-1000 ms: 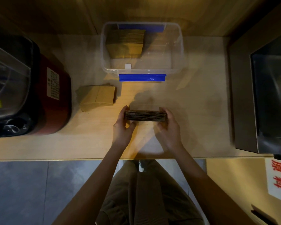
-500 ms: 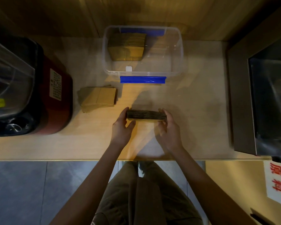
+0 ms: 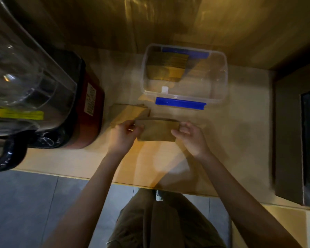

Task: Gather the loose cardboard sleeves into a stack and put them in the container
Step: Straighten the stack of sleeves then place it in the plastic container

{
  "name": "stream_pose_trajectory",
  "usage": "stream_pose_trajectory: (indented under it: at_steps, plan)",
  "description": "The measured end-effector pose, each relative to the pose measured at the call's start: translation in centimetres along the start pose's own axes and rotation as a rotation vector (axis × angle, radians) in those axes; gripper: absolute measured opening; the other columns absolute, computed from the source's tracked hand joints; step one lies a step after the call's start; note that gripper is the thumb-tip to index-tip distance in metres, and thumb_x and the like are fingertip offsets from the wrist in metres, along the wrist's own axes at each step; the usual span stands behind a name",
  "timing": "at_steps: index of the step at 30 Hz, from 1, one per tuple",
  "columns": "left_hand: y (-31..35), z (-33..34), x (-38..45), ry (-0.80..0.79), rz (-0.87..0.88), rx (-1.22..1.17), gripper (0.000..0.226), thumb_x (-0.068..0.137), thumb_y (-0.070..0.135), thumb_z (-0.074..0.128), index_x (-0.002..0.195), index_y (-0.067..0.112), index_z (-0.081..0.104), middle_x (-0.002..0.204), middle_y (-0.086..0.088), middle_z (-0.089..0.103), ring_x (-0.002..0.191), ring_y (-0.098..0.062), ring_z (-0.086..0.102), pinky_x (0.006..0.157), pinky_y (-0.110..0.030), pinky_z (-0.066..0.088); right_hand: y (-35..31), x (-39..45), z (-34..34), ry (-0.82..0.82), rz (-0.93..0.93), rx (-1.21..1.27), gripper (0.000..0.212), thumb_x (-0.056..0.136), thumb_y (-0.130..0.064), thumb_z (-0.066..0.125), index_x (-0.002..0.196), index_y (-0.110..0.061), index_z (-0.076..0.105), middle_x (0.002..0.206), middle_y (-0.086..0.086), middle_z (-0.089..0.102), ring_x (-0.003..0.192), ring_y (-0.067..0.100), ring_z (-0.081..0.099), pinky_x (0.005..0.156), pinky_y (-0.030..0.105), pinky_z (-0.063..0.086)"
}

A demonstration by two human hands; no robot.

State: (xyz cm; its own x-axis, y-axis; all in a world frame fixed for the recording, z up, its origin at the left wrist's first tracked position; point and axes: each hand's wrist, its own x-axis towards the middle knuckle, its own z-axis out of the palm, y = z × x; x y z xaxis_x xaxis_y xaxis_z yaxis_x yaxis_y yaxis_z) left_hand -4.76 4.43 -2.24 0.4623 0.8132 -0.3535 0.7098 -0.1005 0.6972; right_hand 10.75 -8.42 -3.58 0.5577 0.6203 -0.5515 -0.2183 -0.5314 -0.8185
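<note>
Above the table [image 3: 213,140], your left hand [image 3: 121,136] and right hand [image 3: 190,137] squeeze the stack of sleeves [image 3: 157,130] by its ends, so a loose squeeze could let them spill.

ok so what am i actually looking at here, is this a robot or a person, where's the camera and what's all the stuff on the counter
No robot here: a person is working with two bare hands. The single picture comes from a wide-angle camera worn on the person's head, looking forward and down, so the arms reach in from the bottom and the edges look bent.

The left hand and right hand together hold a stack of brown cardboard sleeves, one hand at each end. Just behind it, a second pile of sleeves lies on the wooden counter.

Further back stands a clear plastic container with blue clips, already holding some sleeves. At the left is a red and black appliance with a clear jug; what it is I cannot say for certain.
</note>
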Motion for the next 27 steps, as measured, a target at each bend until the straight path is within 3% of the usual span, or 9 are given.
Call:
stream_pose_trajectory:
  at_steps: [5,8,11,20,24,27]
  plan:
    - [-1.0,-2.8,1.5,0.148,-0.126,-0.011,0.033,0.083,0.03,0.061,0.104,0.006,0.067,0.095,-0.017,0.07,0.096,-0.03,0.061,0.067,-0.022,0.033,-2.8,2.1,3.8,-0.025,0.002,0.117,0.019,0.077,0.001,0.066,0.093,-0.007,0.058,0.08,0.004,0.063,0.073,0.012,0.06,0.056,0.018,0.052]
    - [-1.7,-3.3,1.9,0.195,-0.196,-0.029,0.039,0.086,0.031,0.057,0.114,0.004,0.061,0.107,-0.022,0.067,0.105,-0.036,0.058,0.081,-0.031,0.041,-3.5,3.3,6.1,0.034,-0.008,0.05,0.018,0.075,-0.003,0.07,0.079,-0.017,0.059,0.073,-0.005,0.06,0.076,0.018,0.059,0.065,0.032,0.054]
    - [-2.1,-2.9,2.1,0.231,-0.236,-0.014,0.039,0.087,0.028,0.056,0.113,-0.001,0.059,0.109,-0.024,0.065,0.104,-0.04,0.057,0.081,-0.036,0.042,-3.8,4.3,8.0,0.083,-0.076,-0.072,0.007,0.073,-0.009,0.071,0.079,-0.011,0.067,0.071,-0.002,0.063,0.078,0.022,0.062,0.077,0.043,0.052]
    - [-3.4,-1.4,3.4,0.216,-0.306,0.102,0.041,0.088,0.023,0.052,0.114,-0.008,0.052,0.117,-0.033,0.053,0.11,-0.044,0.048,0.088,-0.041,0.035,-3.3,5.3,9.8,0.106,-0.201,-0.305,0.007,0.079,-0.009,0.066,0.073,-0.005,0.064,0.071,0.006,0.062,0.06,0.01,0.053,0.055,0.004,0.038]
    - [-3.2,-1.0,3.6,0.161,-0.392,0.037,0.046,0.091,0.026,0.046,0.123,-0.007,0.046,0.129,-0.032,0.045,0.119,-0.044,0.041,0.095,-0.041,0.032,-2.6,5.8,9.9,0.153,-0.186,-0.316,0.015,0.079,-0.018,0.067,0.088,-0.006,0.065,0.086,0.007,0.066,0.077,0.014,0.058,0.059,0.0,0.038]
    - [-2.9,-1.3,3.6,0.161,-0.425,-0.065,0.053,0.091,0.028,0.046,0.134,-0.001,0.035,0.135,-0.03,0.042,0.124,-0.042,0.037,0.099,-0.039,0.03,-2.7,5.7,9.7,0.147,-0.154,-0.173,0.014,0.079,-0.022,0.068,0.084,-0.011,0.061,0.084,0.009,0.065,0.079,0.014,0.061,0.062,0.001,0.041]
